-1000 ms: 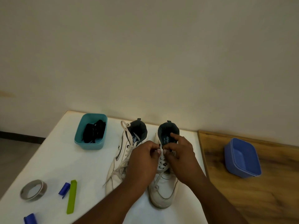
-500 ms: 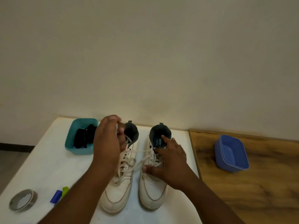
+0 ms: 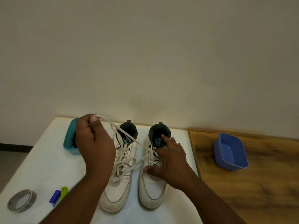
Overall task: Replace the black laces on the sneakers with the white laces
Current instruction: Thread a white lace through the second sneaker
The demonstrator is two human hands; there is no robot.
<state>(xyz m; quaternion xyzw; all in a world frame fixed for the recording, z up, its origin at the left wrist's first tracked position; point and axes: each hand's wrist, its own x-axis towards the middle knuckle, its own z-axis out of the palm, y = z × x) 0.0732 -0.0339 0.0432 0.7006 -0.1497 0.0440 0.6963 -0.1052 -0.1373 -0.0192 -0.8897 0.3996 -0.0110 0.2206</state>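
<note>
Lace (image 3: 129, 136) white, taut from left hand (image 3: 92, 143)

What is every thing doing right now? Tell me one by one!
left hand: pinching the white lace, raised
right hand: flat on the right sneaker
white lace: pulled tight
right sneaker: held down
left sneaker: laced, loose ends
teal box: black stuff inside
blue box: empty

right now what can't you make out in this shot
Head view only:
- Teal tub: the left hand covers its inside; contents mostly hidden.
- Right shoe: the right hand covers part of its lacing.
- White lace: its end is inside the left hand's pinch.
- Tongue labels: too small to read.
- Green clip: partly behind the left forearm.
</note>
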